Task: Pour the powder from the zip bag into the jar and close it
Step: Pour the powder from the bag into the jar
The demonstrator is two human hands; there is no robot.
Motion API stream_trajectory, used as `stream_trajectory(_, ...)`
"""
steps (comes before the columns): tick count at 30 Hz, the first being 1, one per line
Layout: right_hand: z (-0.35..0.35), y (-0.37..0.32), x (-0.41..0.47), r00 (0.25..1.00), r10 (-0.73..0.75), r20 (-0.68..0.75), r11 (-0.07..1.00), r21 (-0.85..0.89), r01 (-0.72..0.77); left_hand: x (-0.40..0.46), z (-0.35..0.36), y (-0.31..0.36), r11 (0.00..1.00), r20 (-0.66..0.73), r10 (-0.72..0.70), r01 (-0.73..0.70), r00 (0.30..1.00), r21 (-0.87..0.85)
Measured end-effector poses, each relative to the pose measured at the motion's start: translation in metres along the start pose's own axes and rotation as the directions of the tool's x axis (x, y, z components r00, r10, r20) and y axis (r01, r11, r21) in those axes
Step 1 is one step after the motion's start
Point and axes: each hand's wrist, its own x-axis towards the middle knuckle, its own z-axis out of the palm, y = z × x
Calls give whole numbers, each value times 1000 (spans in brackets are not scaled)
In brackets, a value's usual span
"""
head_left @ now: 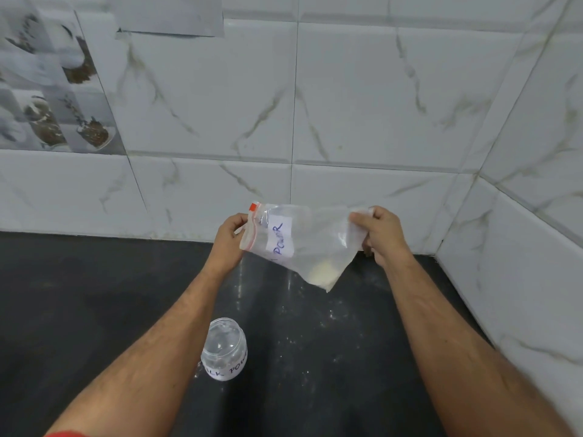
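Marble-tiled wall behind, a person's left hand [228, 238] and right hand [381, 234] are pinching the milk-powder zip bag [303, 244] above the dark bench [94, 310]; unzipping comes next, then pouring into the lidded jar [224, 348].

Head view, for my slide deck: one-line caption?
Both hands hold the zip bag of powder above the counter, beyond the jar.

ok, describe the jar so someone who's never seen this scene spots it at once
Start at the dark counter below the white marble-look tiled wall. The jar stands on it near the bottom of the view, just right of the left forearm and below the bag held in the air by both hands. It is the only thing standing on the counter: small, clear, with a white handwritten label.
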Motion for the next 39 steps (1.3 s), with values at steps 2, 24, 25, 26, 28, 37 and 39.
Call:
stream_trajectory(2, -4, 5, -1, 998, 30, -59, 1000, 2, -29, 4, 3, 4, 999, 1, -2, 2, 1000, 48)
stream_trajectory(24, 49, 140, -116, 818, 574, 24, 700, 504, -506, 23, 89, 98, 765, 147, 287, -319, 947, 559)
stream_trajectory(25, 58, 147, -126, 815, 568, 114, 658, 533, -532, 24, 93, 102, 750, 134, 299, -320, 945, 579)
stream_trajectory(26, 67, 154, -133, 809, 556, 191, 626, 545, -558, 24, 97, 107, 739, 123, 308, -319, 943, 593)
stream_trajectory(28, 82, 161, -132, 808, 514, 289, 555, 606, -570, 26, 104, 115, 734, 107, 310, -309, 945, 605)
stream_trajectory(37, 101, 118, -70, 901, 380, 208, 63, 966, -250, 20, 94, 124, 853, 57, 167, -173, 984, 492)
stream_trajectory(39, 93, 113, -62, 932, 337, 134, 63, 984, -165, 16, 75, 118, 892, 95, 121, -150, 988, 427)
